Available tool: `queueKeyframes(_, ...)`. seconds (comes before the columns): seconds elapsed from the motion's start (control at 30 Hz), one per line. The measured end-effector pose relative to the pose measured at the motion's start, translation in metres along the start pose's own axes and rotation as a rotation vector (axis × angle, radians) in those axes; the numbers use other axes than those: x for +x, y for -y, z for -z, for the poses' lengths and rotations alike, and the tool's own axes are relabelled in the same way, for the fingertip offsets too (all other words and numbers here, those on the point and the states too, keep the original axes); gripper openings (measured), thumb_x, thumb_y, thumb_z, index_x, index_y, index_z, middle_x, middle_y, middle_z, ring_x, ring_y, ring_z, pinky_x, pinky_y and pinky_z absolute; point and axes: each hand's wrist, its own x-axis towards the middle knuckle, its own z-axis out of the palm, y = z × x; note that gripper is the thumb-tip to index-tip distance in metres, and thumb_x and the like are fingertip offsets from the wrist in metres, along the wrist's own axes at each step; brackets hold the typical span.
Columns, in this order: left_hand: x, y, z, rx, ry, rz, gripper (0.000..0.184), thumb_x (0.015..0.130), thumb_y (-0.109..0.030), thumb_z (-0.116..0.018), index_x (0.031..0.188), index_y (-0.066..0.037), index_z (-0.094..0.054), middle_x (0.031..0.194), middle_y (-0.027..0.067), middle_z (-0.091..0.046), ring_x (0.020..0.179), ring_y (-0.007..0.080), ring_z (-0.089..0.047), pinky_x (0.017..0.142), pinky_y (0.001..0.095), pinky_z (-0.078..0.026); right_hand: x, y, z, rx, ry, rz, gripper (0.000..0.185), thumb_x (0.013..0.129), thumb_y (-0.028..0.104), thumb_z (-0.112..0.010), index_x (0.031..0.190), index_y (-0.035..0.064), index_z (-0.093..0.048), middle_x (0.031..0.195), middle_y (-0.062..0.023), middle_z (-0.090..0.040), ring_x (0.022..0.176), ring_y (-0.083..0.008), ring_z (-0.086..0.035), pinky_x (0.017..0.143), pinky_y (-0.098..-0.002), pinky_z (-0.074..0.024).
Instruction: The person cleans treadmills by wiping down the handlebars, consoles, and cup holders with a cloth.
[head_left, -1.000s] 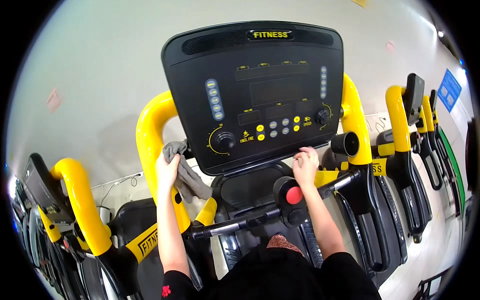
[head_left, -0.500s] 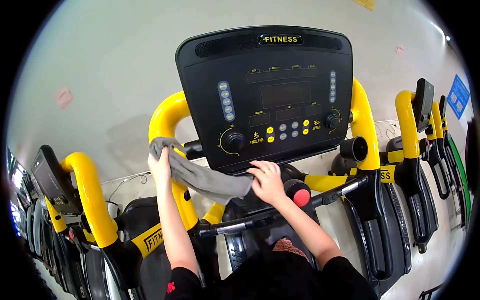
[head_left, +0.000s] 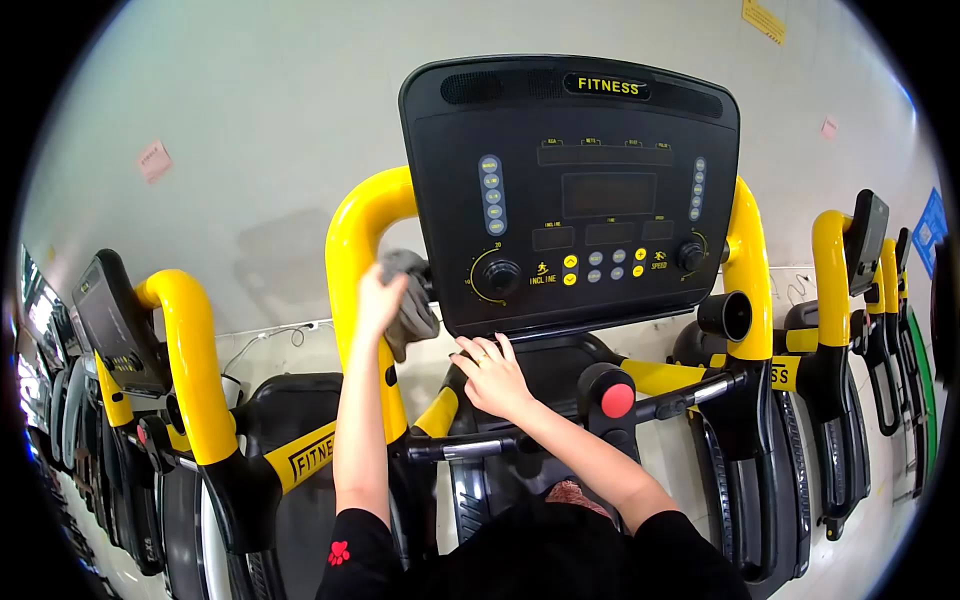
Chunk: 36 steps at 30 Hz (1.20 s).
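In the head view, the left hand (head_left: 380, 302) was closed around a crumpled grey fabric cloth (head_left: 412, 312), which bunched up beside the fingers and hung down toward the right hand (head_left: 492, 382). That hand was open and held nothing, its fingers spread at the lower left edge of a wide black plastic console (head_left: 610, 205) marked FITNESS; whether the fingertips pressed on it could not be told. The two hands were apart, the left one higher. A thick, glossy yellow curved frame tube (head_left: 352, 240) rose just behind the left hand, and a round black knob (head_left: 500, 277) sat on the console above the right hand. To the right of the right hand stood a round red button (head_left: 617, 401) on a black housing, with a black cylindrical cup holder (head_left: 724, 316) farther right and higher. A black crossbar with silver sections (head_left: 480, 446) ran below both hands. Well off to the left of the left hand, a smaller-looking dark console (head_left: 125, 325) stood tilted on another yellow-framed treadmill (head_left: 195, 370).
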Motion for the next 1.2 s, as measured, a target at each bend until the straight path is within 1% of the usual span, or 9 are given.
queueKeyframes(0.1,0.006,-0.019,0.003,-0.681,-0.547,0.051,0.027,0.084,-0.01,-0.055,0.106,0.005,-0.055,0.098,0.0123,-0.062,0.092,0.0213,-0.06,0.082,0.0328,-0.047,-0.007,-0.011,-0.008,-0.044,-0.024,0.073,0.038,0.07,0.011,-0.06,0.108,0.0077,-0.059,0.125,-0.0076,-0.05,0.12,-0.0256,-0.042,0.107,-0.0507,-0.0217)
queueKeyframes(0.17,0.001,-0.031,-0.004,-0.357,-0.549,0.106,0.041,0.082,-0.016,-0.057,0.116,0.005,-0.049,0.103,0.0141,-0.061,0.094,0.0249,-0.059,0.084,0.0342,-0.046,-0.013,-0.016,-0.017,-0.148,-0.014,0.139,0.037,0.07,0.013,-0.06,0.106,0.009,-0.06,0.118,-0.0058,-0.055,0.119,-0.0243,-0.044,0.107,-0.0508,-0.0213)
queueKeyframes(0.3,0.011,-0.026,-0.005,0.252,0.282,-0.084,0.041,0.075,-0.022,-0.061,0.104,0.006,-0.055,0.105,0.0257,-0.06,0.102,0.0352,-0.058,0.086,0.0392,-0.045,-0.012,-0.017,-0.011,-0.117,-0.014,0.153,0.017,0.069,0.014,-0.061,0.084,0.0086,-0.064,0.108,-0.0033,-0.061,0.115,-0.0223,-0.047,0.107,-0.0503,-0.0223)
queueKeyframes(0.47,0.002,-0.017,0.003,-0.132,-0.321,0.011,0.034,0.082,-0.013,-0.056,0.112,0.004,-0.052,0.108,0.0202,-0.06,0.103,0.0317,-0.058,0.089,0.0372,-0.045,-0.012,-0.025,-0.023,-0.097,-0.068,0.175,0.013,0.068,0.013,-0.06,0.077,0.0058,-0.065,0.091,-0.0047,-0.065,0.1,-0.0188,-0.055,0.107,-0.0516,-0.022)
queueKeyframes(0.63,-0.033,-0.003,-0.011,0.352,0.406,0.014,0.051,0.078,-0.017,-0.06,0.124,0.0,-0.046,0.114,0.0266,-0.056,0.111,0.0358,-0.052,0.095,0.0383,-0.04,-0.012,-0.014,-0.024,-0.194,-0.017,0.118,0.007,0.067,0.018,-0.062,0.07,0.0123,-0.065,0.069,0.0009,-0.062,0.081,-0.0146,-0.057,0.105,-0.0566,-0.0225)
queueKeyframes(0.9,-0.004,-0.003,0.016,0.002,-0.267,-0.051,0.038,0.079,-0.019,-0.059,0.11,0.0,-0.054,0.099,0.0245,-0.062,0.097,0.037,-0.059,0.084,0.04,-0.046,-0.007,-0.012,-0.025,-0.177,-0.014,0.076,0.009,0.067,0.017,-0.061,0.068,0.0096,-0.064,0.07,-0.0039,-0.063,0.081,-0.0185,-0.058,0.105,-0.0541,-0.0221)
queueKeyframes(0.97,-0.02,-0.008,0.009,0.169,-0.151,-0.016,0.038,0.077,-0.02,-0.059,0.108,0.001,-0.055,0.099,0.025,-0.062,0.097,0.0377,-0.059,0.084,0.0399,-0.046,-0.006,-0.01,-0.024,-0.183,-0.009,0.072,0.008,0.067,0.017,-0.06,0.067,0.0095,-0.064,0.071,-0.0042,-0.063,0.078,-0.0184,-0.058,0.105,-0.0555,-0.0216)
queueKeyframes(1.03,-0.044,-0.005,0.014,0.243,0.325,0.054,0.045,0.075,-0.021,-0.062,0.111,0.004,-0.054,0.101,0.0279,-0.059,0.1,0.0388,-0.057,0.086,0.0397,-0.045,-0.007,-0.01,-0.027,-0.109,-0.075,0.083,0.008,0.067,0.016,-0.06,0.068,0.0102,-0.065,0.071,-0.0035,-0.064,0.078,-0.0176,-0.058,0.105,-0.0569,-0.0209)
queueKeyframes(1.2,-0.085,0.013,0.062,-0.08,-0.268,0.052,0.032,0.078,-0.016,-0.06,0.102,0.004,-0.056,0.096,0.0216,-0.063,0.093,0.0329,-0.061,0.081,0.038,-0.048,-0.006,0.006,-0.011,0.148,-0.101,0.003,0.009,0.071,0.012,-0.057,0.073,0.0119,-0.067,0.072,-0.0025,-0.065,0.077,-0.0179,-0.059,0.105,-0.0546,-0.0216)
